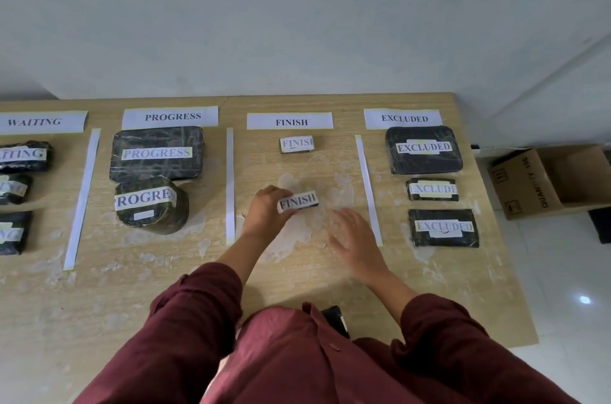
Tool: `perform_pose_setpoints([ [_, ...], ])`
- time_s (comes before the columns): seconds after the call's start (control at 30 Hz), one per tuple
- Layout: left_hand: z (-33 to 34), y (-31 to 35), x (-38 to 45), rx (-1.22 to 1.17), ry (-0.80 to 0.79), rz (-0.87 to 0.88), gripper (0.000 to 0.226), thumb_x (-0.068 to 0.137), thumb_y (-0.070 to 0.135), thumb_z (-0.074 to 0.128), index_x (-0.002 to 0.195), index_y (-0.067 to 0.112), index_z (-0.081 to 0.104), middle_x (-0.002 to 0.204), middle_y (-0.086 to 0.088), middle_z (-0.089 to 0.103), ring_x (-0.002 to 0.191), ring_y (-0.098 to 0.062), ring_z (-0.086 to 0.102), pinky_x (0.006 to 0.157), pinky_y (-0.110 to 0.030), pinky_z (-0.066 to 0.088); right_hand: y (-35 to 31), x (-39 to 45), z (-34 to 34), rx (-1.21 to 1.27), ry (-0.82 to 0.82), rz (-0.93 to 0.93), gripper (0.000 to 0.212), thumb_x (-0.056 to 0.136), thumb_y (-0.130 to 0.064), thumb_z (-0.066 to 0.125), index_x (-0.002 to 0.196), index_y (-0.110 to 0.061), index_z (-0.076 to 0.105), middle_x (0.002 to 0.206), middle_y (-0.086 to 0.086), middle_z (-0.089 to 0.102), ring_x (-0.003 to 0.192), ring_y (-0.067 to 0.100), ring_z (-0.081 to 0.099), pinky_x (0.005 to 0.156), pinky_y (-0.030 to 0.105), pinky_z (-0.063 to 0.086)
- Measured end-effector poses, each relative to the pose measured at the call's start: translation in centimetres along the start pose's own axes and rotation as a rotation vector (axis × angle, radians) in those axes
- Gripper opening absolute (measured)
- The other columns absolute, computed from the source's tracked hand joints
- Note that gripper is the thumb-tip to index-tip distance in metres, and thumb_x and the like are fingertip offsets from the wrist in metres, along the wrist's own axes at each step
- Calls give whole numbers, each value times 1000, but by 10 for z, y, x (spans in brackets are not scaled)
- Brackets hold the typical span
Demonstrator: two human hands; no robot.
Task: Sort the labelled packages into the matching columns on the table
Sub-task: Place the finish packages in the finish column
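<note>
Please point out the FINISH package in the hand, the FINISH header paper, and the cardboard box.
FINISH package [298,201], head view, on its white label.
FINISH header paper [290,121], head view, on its middle.
Cardboard box [525,185], head view, on its printed side.

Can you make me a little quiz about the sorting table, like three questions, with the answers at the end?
1. True or false: the left hand holds a package labelled FINISH.
2. How many EXCLUDED packages lie in the EXCLUDED column?
3. Which is empty: A) the right hand or B) the left hand?

Key: 1. True. 2. Three: top, middle, bottom. 3. A, its fingers are spread over the table.
</note>
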State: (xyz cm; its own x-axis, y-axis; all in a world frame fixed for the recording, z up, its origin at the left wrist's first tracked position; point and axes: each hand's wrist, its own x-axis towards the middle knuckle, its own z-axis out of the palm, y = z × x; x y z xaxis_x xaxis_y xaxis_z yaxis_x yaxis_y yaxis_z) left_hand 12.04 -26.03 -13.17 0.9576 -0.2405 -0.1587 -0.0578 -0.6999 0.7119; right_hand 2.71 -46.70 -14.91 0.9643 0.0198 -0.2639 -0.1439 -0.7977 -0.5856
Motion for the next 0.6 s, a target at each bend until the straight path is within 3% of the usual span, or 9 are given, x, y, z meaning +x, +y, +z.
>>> perform_pose_setpoints([
  [0.07,1,3,19,-17,33,-41,37,78,17,75,112,8,66,110,-12,63,102,-27,57,88,-29,49,6,-4,10,-116,-65,-9,65,94,-47,50,152,-30,26,160,5,19,148,23,14,119,42,18],
  [0.13,2,11,38,-37,45,-49,37,80,17,73,115,10,64,114,-10,61,106,-25,55,90,-27,46,10,-7,17,-190,-56,-27,70,92,-54,43,153,-33,18,163,5,10,149,24,12,119,43,17],
  [0.37,8,16,72,-60,24,-86,41,80,11,71,120,7,61,126,-11,58,118,-28,50,105,-37,42,18,-8,20,-202,-28,-65,69,92,-51,42,154,-32,16,164,4,6,150,19,7,121,43,17],
  [0.5,11,15,68,-49,54,-72,45,81,11,71,124,7,58,127,-12,57,119,-28,49,104,-32,40,17,-7,19,-213,-39,-78,68,92,-49,40,154,-30,18,164,6,8,150,20,8,121,41,15],
  [0.6,11,18,59,-76,116,-95,47,79,12,72,123,5,55,127,-15,54,121,-29,47,101,-25,34,13,-11,15,-160,-8,-91,62,92,-42,45,150,-26,31,161,7,20,148,21,18,119,40,19],
])
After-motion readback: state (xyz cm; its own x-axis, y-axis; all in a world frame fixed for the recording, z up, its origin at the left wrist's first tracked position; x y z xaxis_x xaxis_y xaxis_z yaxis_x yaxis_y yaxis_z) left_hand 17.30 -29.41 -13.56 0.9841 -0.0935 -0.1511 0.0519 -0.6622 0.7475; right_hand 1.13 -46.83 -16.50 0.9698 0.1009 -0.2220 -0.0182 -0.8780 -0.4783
